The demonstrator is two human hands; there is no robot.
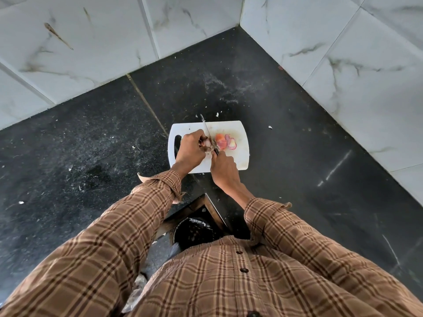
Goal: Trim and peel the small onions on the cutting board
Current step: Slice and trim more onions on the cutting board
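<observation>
Small purplish onion (207, 144) sits pinched in my left hand (191, 151) fingers, on the white plastic cutting board (240, 161). My right hand (223, 169) grips a steel knife (207, 130), its blade against the onion. Pink peelings (225, 141) lie just beside it on the board.

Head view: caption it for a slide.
Left hand holds a small onion on the cutting board while right hand cuts with knife.
</observation>
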